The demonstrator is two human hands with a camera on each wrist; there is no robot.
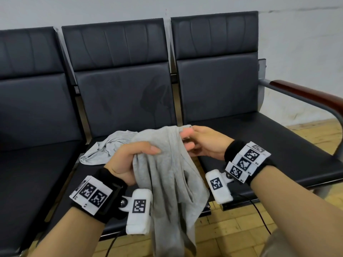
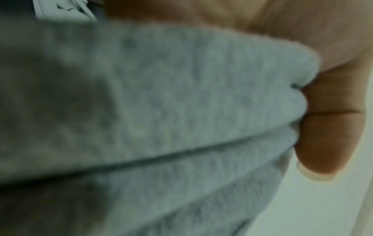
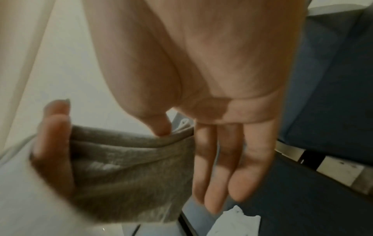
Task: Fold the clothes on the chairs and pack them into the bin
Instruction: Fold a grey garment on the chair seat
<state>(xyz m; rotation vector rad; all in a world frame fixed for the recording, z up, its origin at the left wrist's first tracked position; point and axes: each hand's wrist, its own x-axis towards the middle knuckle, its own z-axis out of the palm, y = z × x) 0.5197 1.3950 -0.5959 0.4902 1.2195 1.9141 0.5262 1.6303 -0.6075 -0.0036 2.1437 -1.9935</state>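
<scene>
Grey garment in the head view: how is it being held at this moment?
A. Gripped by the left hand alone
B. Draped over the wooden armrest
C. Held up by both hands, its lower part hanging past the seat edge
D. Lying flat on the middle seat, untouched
C: the left hand grips the bunched grey garment and the right hand pinches its top edge, with the cloth hanging below the seat edge.

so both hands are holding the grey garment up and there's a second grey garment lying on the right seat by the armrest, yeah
Not quite. Left hand and right hand do hold the grey garment, but the second grey garment lies on the middle seat, not the right one. The head view shows it.
</scene>
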